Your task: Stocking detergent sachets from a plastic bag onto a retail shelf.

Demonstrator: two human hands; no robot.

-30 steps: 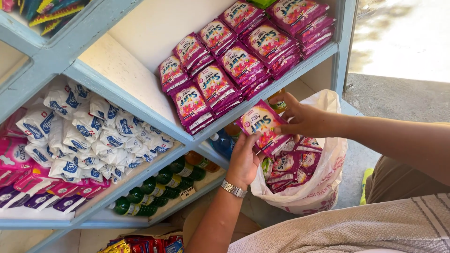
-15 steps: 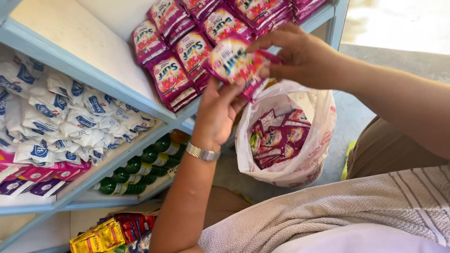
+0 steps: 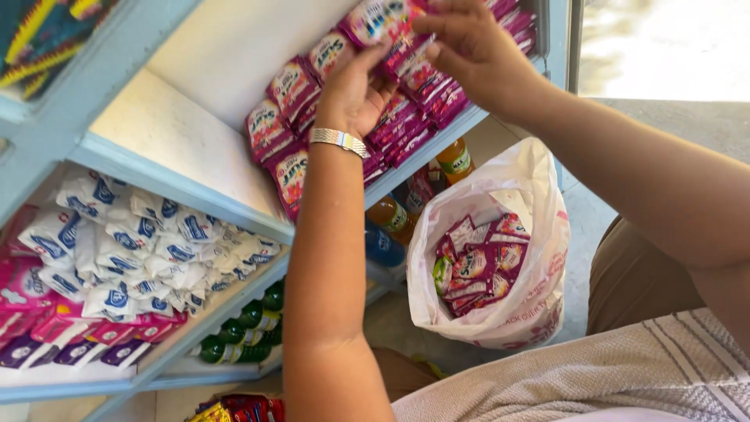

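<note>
Both my hands are up at a pale blue shelf (image 3: 195,199) stacked with rows of pink sachets (image 3: 285,129). My left hand (image 3: 355,86), with a metal watch (image 3: 337,139) on its wrist, and my right hand (image 3: 473,47) together grip a small bundle of pink sachets (image 3: 383,23) and press it against the rows on the shelf. Below my right arm, a white plastic bag (image 3: 539,258) stands open on the floor with several more pink sachets (image 3: 476,262) inside.
The lower shelf holds piles of white-and-blue sachets (image 3: 133,242) and pink and purple ones (image 3: 47,328). Green bottles (image 3: 246,324) lie on the bottom shelf, orange bottles (image 3: 453,160) stand behind the bag. Colourful packets (image 3: 234,408) sit at the bottom edge.
Both hands rose from above the plastic bag to the upper shelf, carrying the sachet bundle up against the stacked rows. The camera view tilted upward with them.
</note>
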